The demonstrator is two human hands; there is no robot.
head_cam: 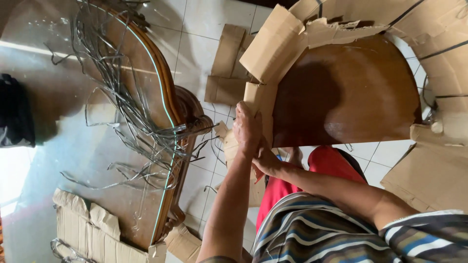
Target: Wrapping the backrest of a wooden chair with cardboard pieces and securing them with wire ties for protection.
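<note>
Head view, the only one I've got: this looks like the unwrapping stage, with the cardboard wrap half torn off a dark polished wooden tabletop that sits in the middle of the shot, its straight edge facing me. The brown board is already peeled back around the curved rim and hangs in ragged flaps.

My left hand is up on the strip of cardboard at the corner of that straight edge, fingers curled closed around the flap, so I'd call it a firm grasp on the cardboard. My right hand sits just below it, touching the left wrist area and tucked against the wood edge; I can't tell whether it's clenched on anything or just bracing.

My guess is the next bit needs a steady pull on that flap away from the wood, without scraping the finish.

Around it: a glass-topped bench with a carved wooden frame, a heap of grey plastic strapping on it, torn cardboard pieces on the white tiled floor.
</note>
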